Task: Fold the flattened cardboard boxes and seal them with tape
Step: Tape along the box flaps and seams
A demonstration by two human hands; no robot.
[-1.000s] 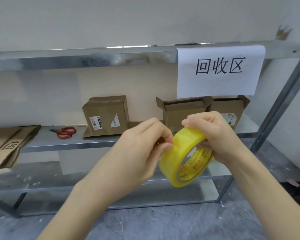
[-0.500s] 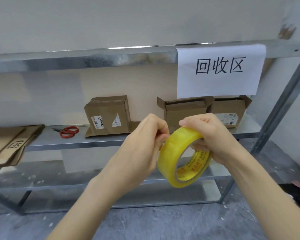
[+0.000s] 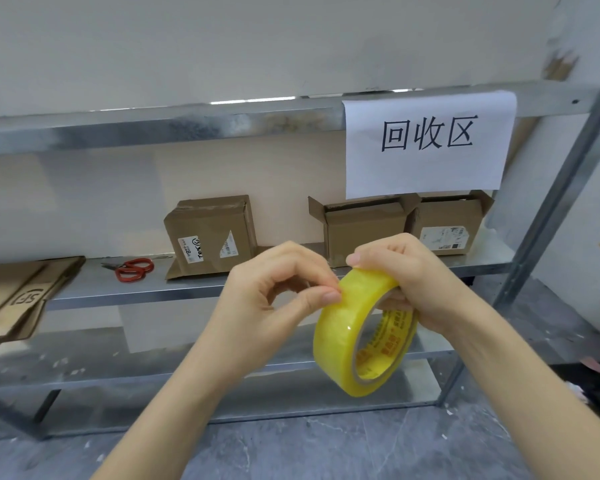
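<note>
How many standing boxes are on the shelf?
3: closed box beside the scissors, open box under the sign, third box at its right. The left hand and right hand may hide others.

Galv steel rack (image 3: 125,295), 3 levels, against white wall (image 3: 257,46). Beige panel (image 3: 274,174) behind mid shelf. Paper sign (image 3: 430,168) w/ black chars hangs off top rail (image 3: 153,129), right side. Angled upright (image 3: 548,209) at right. Floor (image 3: 326,452) grey, mottled. Glare strip (image 3: 253,99) on top rail.

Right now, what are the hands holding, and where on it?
The tape roll: the right hand grips its top, fingers through the core; the left hand pinches its outer face.
</note>
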